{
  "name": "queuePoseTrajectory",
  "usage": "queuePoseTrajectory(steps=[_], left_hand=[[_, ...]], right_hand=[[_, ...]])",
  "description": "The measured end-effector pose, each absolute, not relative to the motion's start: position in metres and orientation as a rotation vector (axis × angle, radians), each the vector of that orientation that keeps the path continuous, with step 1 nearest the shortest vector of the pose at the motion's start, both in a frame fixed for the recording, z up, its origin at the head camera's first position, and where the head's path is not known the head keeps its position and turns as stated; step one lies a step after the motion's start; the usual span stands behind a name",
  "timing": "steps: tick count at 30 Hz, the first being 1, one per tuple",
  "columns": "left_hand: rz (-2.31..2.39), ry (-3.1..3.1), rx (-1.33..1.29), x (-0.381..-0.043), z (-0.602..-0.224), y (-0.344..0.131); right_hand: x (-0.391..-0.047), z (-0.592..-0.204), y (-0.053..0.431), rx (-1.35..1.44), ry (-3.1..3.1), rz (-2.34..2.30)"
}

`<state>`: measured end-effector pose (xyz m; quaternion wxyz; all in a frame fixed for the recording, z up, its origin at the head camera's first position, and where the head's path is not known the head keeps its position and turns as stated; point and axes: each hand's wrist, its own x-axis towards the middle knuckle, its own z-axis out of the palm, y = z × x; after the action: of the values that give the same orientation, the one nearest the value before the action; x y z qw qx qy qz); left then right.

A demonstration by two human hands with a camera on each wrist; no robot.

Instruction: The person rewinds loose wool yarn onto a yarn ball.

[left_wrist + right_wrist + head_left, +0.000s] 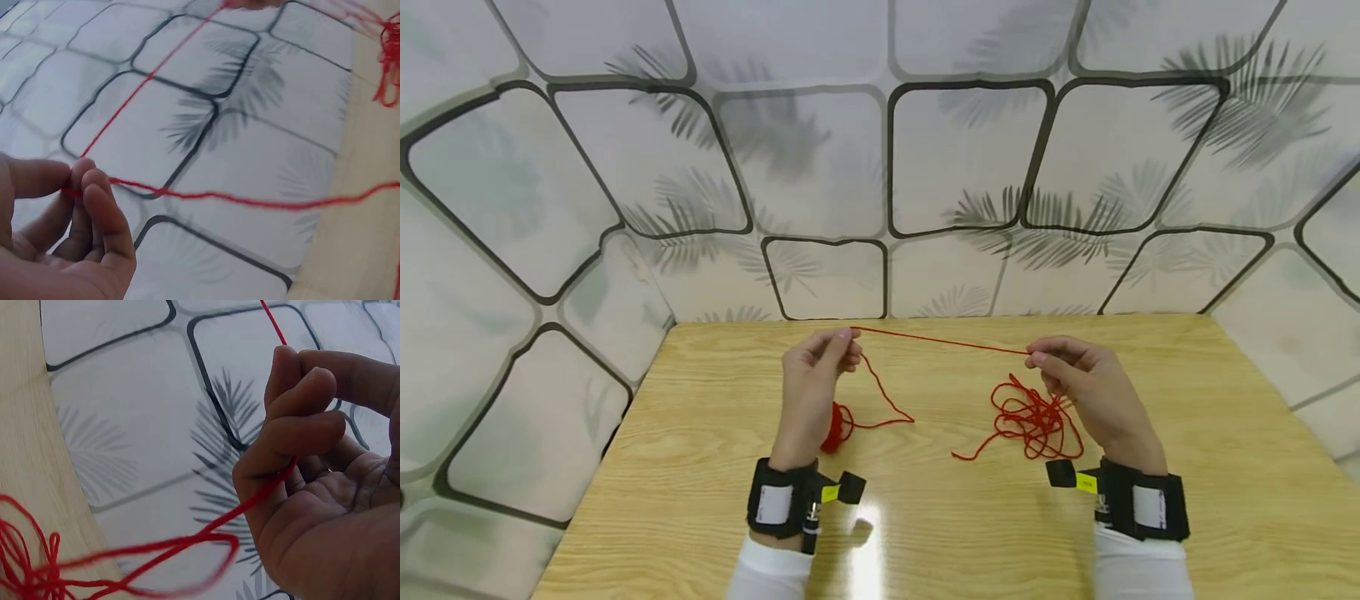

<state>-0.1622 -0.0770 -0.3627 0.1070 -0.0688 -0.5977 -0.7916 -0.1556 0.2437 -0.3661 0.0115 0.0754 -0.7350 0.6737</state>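
A strand of red yarn (940, 340) runs taut between the two hands above the table. My left hand (817, 367) pinches it between thumb and fingers; from there a slack length drops toward a red yarn ball (832, 428), partly hidden behind the wrist. The other end of the taut span is pinched by my right hand (1086, 385), whose fingers are curled in the right wrist view, with yarn trailing out below the palm. Beneath and left of that hand lies a loose tangle of red yarn (1033, 421), its free tail pointing left.
The light wooden table (925, 517) ends at a patterned wall covering (820, 167) behind it, and the same covering rises at both sides. Each wrist wears a black strap (778, 500) with a small dangling tab.
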Motion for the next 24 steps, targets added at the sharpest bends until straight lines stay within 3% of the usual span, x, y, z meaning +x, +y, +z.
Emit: queuePoseTrajectory(steps=[8, 14, 18, 24], left_hand=[[-2.500, -1.302, 0.066, -0.168, -0.359, -0.104], [-2.501, -1.547, 0.263, -0.168, -0.358, -0.091], [-2.626, -1.777, 0.130, -0.166, -0.360, -0.074], [-2.929, -1.718, -0.298, -0.163, -0.362, -0.061]], right_hand=[[-0.151, -0.374, 0.280, 0.035, -2.075, 2.216], [-0.151, -0.368, 0.266, -0.023, -2.034, 2.155], [-0.156, -0.365, 0.237, 0.060, -2.175, 2.054], [-0.159, -0.364, 0.202, 0.144, -2.310, 1.962]])
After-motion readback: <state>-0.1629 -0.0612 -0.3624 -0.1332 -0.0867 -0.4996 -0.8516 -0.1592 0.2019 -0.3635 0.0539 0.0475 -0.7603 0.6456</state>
